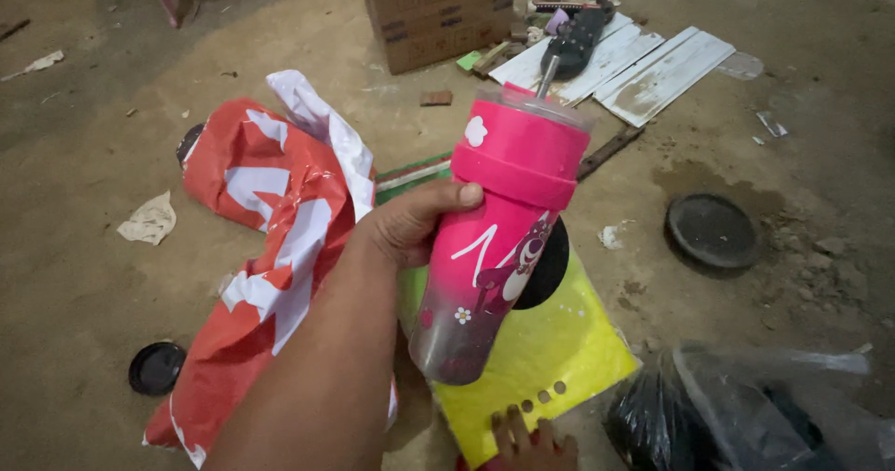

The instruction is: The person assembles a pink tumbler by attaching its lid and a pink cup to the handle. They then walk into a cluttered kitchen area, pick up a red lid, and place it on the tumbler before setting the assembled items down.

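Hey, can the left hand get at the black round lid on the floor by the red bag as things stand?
Probably not right away. The left hand is wrapped around the pink tumbler, so it is occupied. The black lid lies uncovered on the floor beside the red and white bag; nothing blocks it.

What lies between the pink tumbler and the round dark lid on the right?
Between pink tumbler and dark lid: one white scrap, otherwise bare floor. Head view.

A dusty concrete floor (pixel 84 275) carries a red-and-white bag (pixel 270 238), cardboard box (pixel 436 12) and white planks (pixel 643 65).
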